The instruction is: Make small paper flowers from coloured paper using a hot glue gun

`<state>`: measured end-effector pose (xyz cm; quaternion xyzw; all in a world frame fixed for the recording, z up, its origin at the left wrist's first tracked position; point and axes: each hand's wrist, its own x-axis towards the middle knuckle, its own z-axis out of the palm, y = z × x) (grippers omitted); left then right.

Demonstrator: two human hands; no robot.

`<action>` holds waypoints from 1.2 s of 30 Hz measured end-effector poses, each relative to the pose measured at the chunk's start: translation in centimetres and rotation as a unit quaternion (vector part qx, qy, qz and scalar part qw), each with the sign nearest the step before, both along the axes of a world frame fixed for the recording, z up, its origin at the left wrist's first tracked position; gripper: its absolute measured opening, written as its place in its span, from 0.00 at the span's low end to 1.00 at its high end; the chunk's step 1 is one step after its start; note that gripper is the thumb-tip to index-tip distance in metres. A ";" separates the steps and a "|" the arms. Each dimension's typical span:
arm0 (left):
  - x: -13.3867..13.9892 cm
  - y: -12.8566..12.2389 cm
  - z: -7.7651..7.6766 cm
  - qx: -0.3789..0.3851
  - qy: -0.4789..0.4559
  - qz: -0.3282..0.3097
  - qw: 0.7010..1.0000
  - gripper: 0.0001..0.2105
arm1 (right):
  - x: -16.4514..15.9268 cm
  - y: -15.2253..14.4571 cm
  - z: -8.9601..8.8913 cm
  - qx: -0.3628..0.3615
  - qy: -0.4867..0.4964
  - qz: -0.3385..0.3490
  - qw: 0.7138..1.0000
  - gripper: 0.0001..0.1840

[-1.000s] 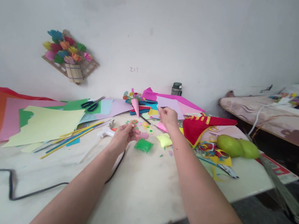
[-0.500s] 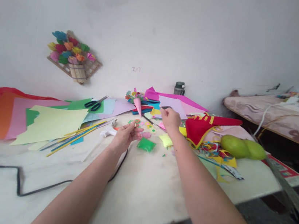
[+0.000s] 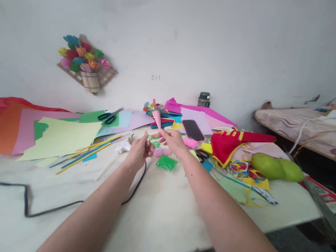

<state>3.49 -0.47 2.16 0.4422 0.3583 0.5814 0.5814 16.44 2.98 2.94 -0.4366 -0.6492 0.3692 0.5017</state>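
Note:
My left hand (image 3: 140,151) is held over the table's middle, fingertips pinched together; what is between them is too small to name. Just right of it, my right hand (image 3: 172,140) has its thumb and fingers drawn together by the tip of a pink paper cone (image 3: 156,117) filled with small colourful paper pieces. Whether the fingers touch the cone I cannot tell. Below the hands lie a green packet (image 3: 167,163) and pink pieces (image 3: 161,152). A white glue gun (image 3: 122,147) rests left of my left hand, and a dark phone (image 3: 192,129) lies beyond my right.
Paper sheets (image 3: 61,136), scissors (image 3: 110,116) and thin coloured sticks (image 3: 90,155) cover the left. A black cord (image 3: 51,209) crosses the front. At right are red cloth (image 3: 224,146), green fruits (image 3: 266,166) and scraps. A dark bottle (image 3: 204,99) stands by the wall.
My right hand has moved left and nearer, away from the phone, which now shows fully. It is close to my left hand, whose fingers have curled in. The view has shifted slightly.

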 end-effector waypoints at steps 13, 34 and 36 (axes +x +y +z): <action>-1.0 0.7 -0.3 0.030 -0.041 -0.011 0.999 0.12 | 0.6 1.2 -0.8 0.050 0.024 -0.083 0.995 0.10; -1.4 1.0 -0.6 0.005 -0.041 -0.074 0.996 0.08 | 0.6 0.7 -0.8 0.060 -0.049 -0.073 0.994 0.17; -1.3 1.0 -0.7 -0.001 -0.029 -0.073 0.997 0.07 | 0.6 0.7 -0.8 0.060 -0.054 -0.077 0.994 0.16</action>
